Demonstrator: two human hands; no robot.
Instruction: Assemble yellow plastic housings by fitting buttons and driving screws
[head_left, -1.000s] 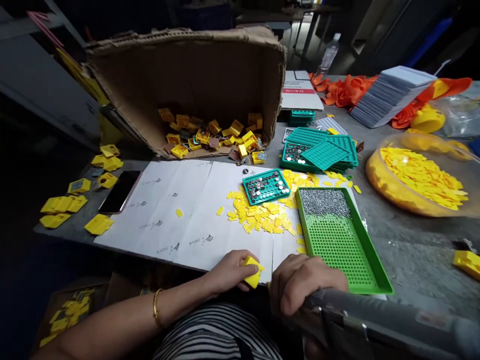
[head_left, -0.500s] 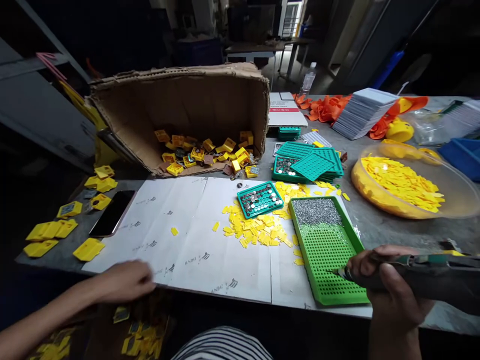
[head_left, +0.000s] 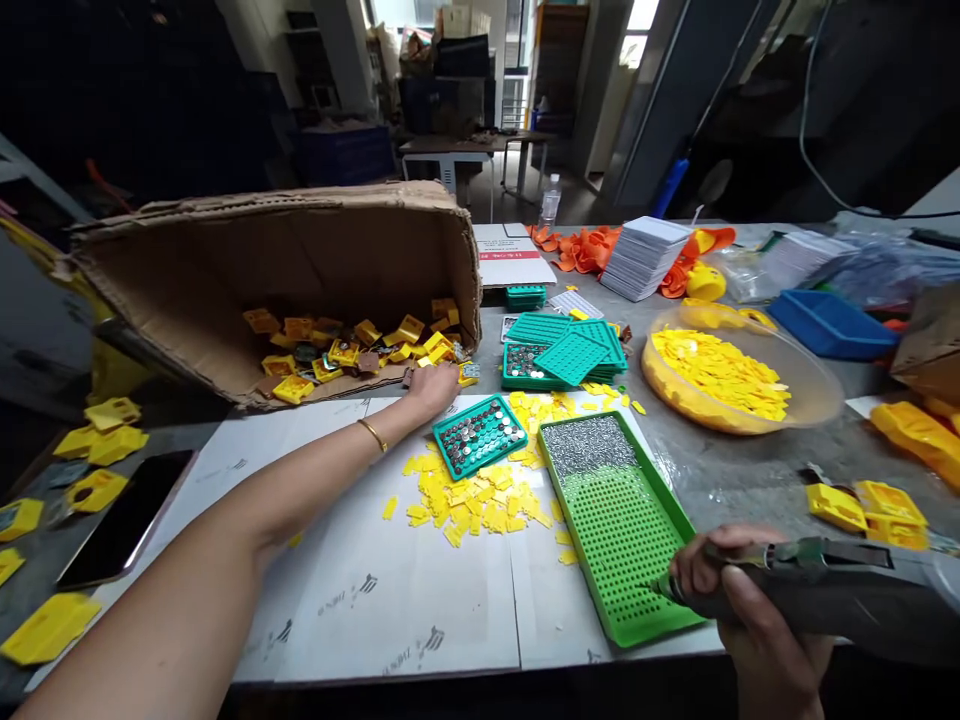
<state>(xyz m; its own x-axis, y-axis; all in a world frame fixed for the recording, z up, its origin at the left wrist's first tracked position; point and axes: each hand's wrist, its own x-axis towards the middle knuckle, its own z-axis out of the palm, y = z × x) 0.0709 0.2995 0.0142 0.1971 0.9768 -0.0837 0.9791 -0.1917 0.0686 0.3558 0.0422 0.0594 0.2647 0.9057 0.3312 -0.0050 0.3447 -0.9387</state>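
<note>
My left hand (head_left: 433, 386) reaches far forward to the mouth of the tipped cardboard box (head_left: 225, 270). It rests palm down on the yellow plastic housings (head_left: 337, 350) spilling out there, its fingertips hidden under the hand. My right hand (head_left: 739, 600) is closed round a grey electric screwdriver (head_left: 832, 595) at the near right. The tool's tip sits at the near right edge of the green screw tray (head_left: 622, 540). A teal tray of small round metal pieces (head_left: 480, 435) lies just right of my left wrist.
Loose yellow chips (head_left: 472, 495) lie on white paper sheets (head_left: 390, 590). A clear bowl of yellow chips (head_left: 720, 375), stacked teal trays (head_left: 562, 350), a pile of cards (head_left: 645, 258) and a blue bin (head_left: 829, 322) stand behind. A phone (head_left: 124, 520) and yellow housings (head_left: 101, 440) lie at left.
My left hand has gone from the near table edge, where it held a yellow housing, down to the left and then forward to the box mouth. The right hand has lifted the screwdriver to the green tray.
</note>
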